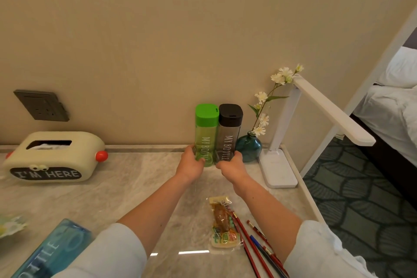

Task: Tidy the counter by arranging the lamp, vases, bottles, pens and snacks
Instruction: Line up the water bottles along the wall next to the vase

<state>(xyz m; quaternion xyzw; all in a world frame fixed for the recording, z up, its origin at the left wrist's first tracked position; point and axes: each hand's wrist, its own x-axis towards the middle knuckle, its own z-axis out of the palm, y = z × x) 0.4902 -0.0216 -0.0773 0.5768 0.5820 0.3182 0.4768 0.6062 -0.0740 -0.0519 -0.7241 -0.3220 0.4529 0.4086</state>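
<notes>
Table (112, 187), back edge, right of centre: we list a green bottle (206, 135) and a black bottle (229, 135). Both stand upright, touching side by side, close to the wall (158, 40). Each is lettered MY BOTTLE.

Our left grip (191, 165) grasps the green bottle low on its body. Our right grip (230, 166) grasps the black bottle at the same height.

Just right of the black bottle: vase (248, 149), teal, round, holding a stem of white flowers. Right of that, at the table's corner: lamp (316, 108), white, upright, its head angled out past the table edge.

Near edge, right: snack (222, 221), one clear packet lying flat. Pens (255, 246), red and blue, lie loose at its right side, one red pen touching it.

Near edge, left: blue bottle (52, 253), partly hidden by our sleeve; we cannot tell whether it stands or lies.

Far left: tissue box (52, 158), cream, marked I'M HERE, with a socket (41, 105) on the wall above. Bed (394, 101) beyond the table, at right.
</notes>
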